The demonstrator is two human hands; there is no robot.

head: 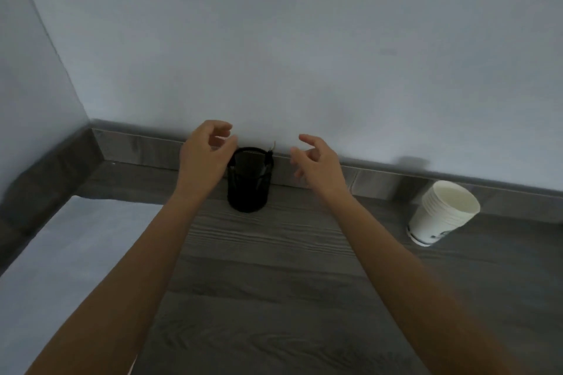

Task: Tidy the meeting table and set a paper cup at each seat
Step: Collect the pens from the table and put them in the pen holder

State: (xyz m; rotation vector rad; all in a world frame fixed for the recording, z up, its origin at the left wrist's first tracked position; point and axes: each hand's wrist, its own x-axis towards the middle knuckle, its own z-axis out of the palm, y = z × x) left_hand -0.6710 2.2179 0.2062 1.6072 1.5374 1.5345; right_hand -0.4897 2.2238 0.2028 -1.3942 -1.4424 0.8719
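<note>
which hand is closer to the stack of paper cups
Right. The right hand hovers open between the black mesh pen holder and the stack of paper cups; the left hand is beyond the holder.

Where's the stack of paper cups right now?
In the head view, the stack of paper cups stands at far right on the wooden surface, against the grey ledge, well right of the black mesh pen holder and both hands.

pen holder (248, 183): left rim behind left hand (204, 158) | contents unclear | cup stack (441, 211): print unreadable

Dark marking on the paper cup stack (438, 216) is unreadable
</note>
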